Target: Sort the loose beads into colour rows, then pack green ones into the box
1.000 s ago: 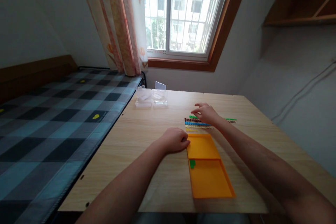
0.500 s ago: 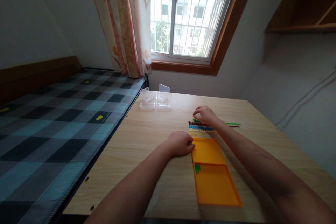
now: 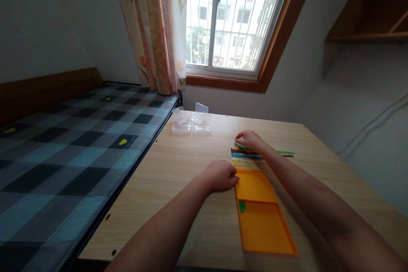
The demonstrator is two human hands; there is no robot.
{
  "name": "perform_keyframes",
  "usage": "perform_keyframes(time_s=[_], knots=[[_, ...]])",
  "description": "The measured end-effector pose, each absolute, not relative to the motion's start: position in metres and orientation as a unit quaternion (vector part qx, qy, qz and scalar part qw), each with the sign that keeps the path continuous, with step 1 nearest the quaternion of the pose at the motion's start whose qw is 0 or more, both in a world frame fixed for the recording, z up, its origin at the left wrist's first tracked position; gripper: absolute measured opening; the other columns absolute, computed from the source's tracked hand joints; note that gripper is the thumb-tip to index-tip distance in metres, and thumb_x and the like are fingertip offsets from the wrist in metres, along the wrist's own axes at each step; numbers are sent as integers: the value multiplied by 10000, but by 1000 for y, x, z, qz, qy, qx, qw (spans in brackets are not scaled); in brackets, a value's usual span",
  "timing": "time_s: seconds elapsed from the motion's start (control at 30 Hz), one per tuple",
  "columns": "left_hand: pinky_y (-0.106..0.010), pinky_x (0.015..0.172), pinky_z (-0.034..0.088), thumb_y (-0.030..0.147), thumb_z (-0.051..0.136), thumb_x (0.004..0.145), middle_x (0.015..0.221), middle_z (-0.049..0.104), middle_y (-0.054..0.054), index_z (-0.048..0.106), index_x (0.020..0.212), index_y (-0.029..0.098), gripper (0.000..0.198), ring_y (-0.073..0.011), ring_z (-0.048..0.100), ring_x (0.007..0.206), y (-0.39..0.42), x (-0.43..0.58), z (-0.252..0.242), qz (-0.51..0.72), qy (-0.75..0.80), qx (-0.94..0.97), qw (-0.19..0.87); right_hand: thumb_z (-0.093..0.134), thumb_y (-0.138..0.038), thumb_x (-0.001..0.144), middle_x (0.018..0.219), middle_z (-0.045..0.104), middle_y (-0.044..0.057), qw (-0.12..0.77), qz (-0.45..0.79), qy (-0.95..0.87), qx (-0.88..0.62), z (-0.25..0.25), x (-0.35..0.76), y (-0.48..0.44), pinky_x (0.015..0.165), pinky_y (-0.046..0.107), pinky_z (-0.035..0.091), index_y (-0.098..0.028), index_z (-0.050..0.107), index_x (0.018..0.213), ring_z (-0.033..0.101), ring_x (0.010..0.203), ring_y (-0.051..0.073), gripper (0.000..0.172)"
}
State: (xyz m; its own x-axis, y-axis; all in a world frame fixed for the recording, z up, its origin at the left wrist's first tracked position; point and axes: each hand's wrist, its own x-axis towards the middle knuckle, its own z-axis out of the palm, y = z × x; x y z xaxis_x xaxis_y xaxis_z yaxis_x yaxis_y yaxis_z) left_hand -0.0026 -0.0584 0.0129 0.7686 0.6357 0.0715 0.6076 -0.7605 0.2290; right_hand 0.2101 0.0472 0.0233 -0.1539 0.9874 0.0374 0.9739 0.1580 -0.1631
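An orange tray with two compartments lies on the wooden table. My left hand is closed on the tray's far left edge. A small green piece sits in the upper left corner of the near compartment. Beyond the tray are rows of small pieces: brown, blue, pale and yellow, with a green row behind them. My right hand is over the left end of the green row, its fingertips pinched at a green piece; whether it is gripped is too small to tell.
Two clear plastic boxes with raised lids stand at the table's far left. A bed with a checked cover adjoins the table's left side. Behind are a curtain and a barred window; a wooden shelf hangs at upper right.
The whole view has shifted slightly. A green piece at the left end of the green row now shows apart from the others, by my right fingertips. My left hand stays at the tray edge.
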Motion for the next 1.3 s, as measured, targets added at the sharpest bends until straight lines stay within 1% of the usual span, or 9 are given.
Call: perform_keyframes(time_s=[0.17,0.4,0.6,0.67,0.7,0.87,1.0,1.13,1.3], knots=[[-322,618,414,399,543,883,843,755,-80,718,770,203,286,-235,677,786,-58,-2,12,70,333,935,97,635,-394,841,1028,787,47,44,51,-764,-641,28,211,41,804,241,463,-259,810,1040,689,937,202,298],[-316,637,432,397,567,883,853,754,-81,728,779,201,274,-235,680,806,-59,-2,15,66,341,932,102,657,-315,812,952,794,71,44,25,-762,-645,31,198,37,844,278,475,-251,828,961,699,931,235,236],[-315,627,422,387,565,881,847,752,-76,724,773,205,264,-229,673,789,-60,-2,15,67,343,931,106,626,-355,911,1111,765,57,112,23,-788,-605,58,206,4,927,274,464,-234,795,1053,670,1049,209,252],[-315,628,419,388,563,880,842,751,-74,721,768,204,267,-227,667,782,-59,-2,15,68,341,932,104,635,-324,913,1028,766,70,181,84,-828,-523,71,216,-29,858,272,484,-199,790,1010,679,948,190,221],[-314,629,418,390,561,881,843,751,-73,721,769,204,269,-225,664,780,-59,-2,15,67,339,933,102,631,-329,923,1004,760,63,187,128,-848,-479,75,220,-49,823,271,490,-204,784,1004,676,906,180,214],[-310,599,391,388,559,879,832,746,-73,710,748,197,276,-221,659,773,-57,0,14,56,330,937,96,640,-259,922,943,721,24,87,260,-891,-362,76,231,-143,742,245,459,-247,764,1022,643,819,134,160],[-306,594,373,369,556,874,821,743,-63,696,729,202,261,-214,648,763,-57,1,16,49,334,937,88,644,-179,869,869,705,25,30,234,-895,-379,59,220,-170,685,252,405,-222,766,918,630,772,144,138],[-294,602,373,365,547,883,806,732,-59,690,738,201,262,-203,632,747,-58,1,18,40,339,936,86,668,-186,835,831,696,22,10,186,-901,-393,47,213,-170,636,273,332,-201,734,803,608,740,148,75],[-289,611,373,356,538,888,791,719,-56,662,709,197,270,-194,615,742,-58,2,19,31,334,937,95,637,-228,883,828,681,11,27,165,-910,-378,42,224,-168,605,287,269,-239,740,912,565,694,131,107]])
